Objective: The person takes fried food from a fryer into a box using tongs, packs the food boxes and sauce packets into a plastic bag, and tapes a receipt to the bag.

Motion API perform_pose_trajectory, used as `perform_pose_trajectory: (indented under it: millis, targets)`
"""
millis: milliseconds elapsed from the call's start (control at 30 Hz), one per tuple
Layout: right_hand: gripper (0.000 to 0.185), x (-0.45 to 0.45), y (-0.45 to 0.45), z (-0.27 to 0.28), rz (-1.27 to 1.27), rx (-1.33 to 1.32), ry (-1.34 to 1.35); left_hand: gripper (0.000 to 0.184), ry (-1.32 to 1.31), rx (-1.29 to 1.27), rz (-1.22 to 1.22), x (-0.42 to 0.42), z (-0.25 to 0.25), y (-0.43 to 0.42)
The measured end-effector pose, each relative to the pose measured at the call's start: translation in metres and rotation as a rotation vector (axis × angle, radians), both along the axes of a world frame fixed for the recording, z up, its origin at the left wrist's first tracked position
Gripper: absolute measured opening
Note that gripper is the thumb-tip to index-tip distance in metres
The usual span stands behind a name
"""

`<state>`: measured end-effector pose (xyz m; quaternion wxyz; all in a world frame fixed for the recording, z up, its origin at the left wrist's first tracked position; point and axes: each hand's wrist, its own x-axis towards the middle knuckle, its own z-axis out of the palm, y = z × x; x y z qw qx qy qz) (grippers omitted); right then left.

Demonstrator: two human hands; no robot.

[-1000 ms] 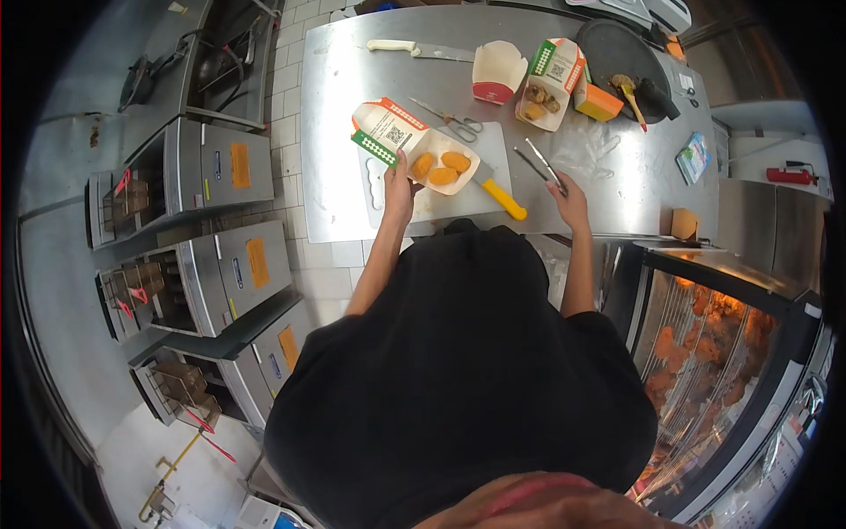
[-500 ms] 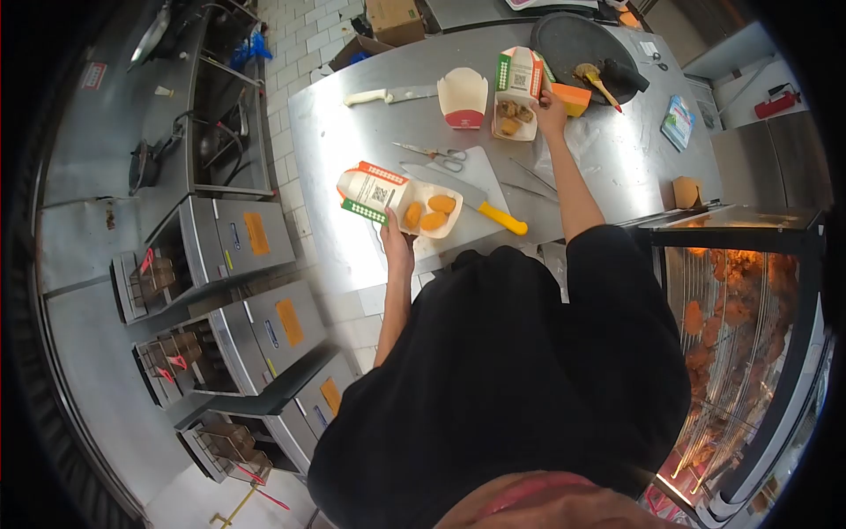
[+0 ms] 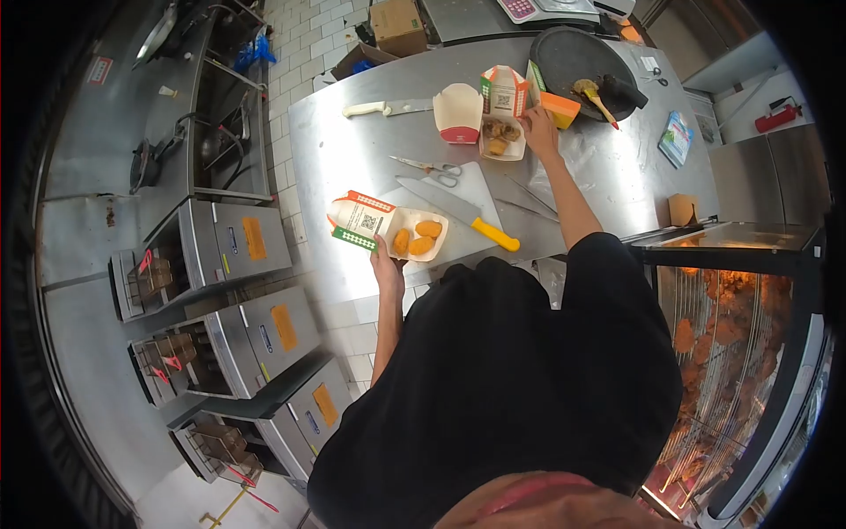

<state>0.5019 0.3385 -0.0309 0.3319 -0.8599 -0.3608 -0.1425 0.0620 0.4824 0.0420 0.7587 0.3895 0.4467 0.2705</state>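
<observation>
My left hand (image 3: pixel 389 267) grips an open paper box (image 3: pixel 366 217) with three golden fried pieces (image 3: pixel 418 238) in it, over the left part of the white cutting board (image 3: pixel 471 189). My right hand (image 3: pixel 540 130) is closed at the right edge of a second open box (image 3: pixel 505 95), which holds browned food pieces (image 3: pixel 500 137). Metal tongs (image 3: pixel 531 200) lie on the table below my right forearm. A yellow-handled knife (image 3: pixel 494 234) rests across the board, and scissors (image 3: pixel 441 169) lie behind it. An empty red and white box (image 3: pixel 458 115) stands left of the second box.
On the steel table (image 3: pixel 326 141) are a white-handled knife (image 3: pixel 366 109), an orange box (image 3: pixel 560 108), a dark round pan (image 3: pixel 577 66) with a brush (image 3: pixel 599 104), and a blue packet (image 3: pixel 676 139). Fryers (image 3: pixel 238 242) stand at left; a lit food cabinet (image 3: pixel 727 335) at right.
My right hand has put down the tongs and reached forward to the second box, which has shifted slightly left and nearer. My left hand, with its box, has moved left and nearer to me.
</observation>
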Motion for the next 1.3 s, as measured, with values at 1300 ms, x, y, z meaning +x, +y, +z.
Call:
perform_pose_trajectory:
  millis: [1300]
  targets:
    - [0.043,-0.614,-0.268,-0.059,-1.32,0.782,0.406,0.07,0.047,-0.097,-1.345,-0.007,-0.028,-0.089]
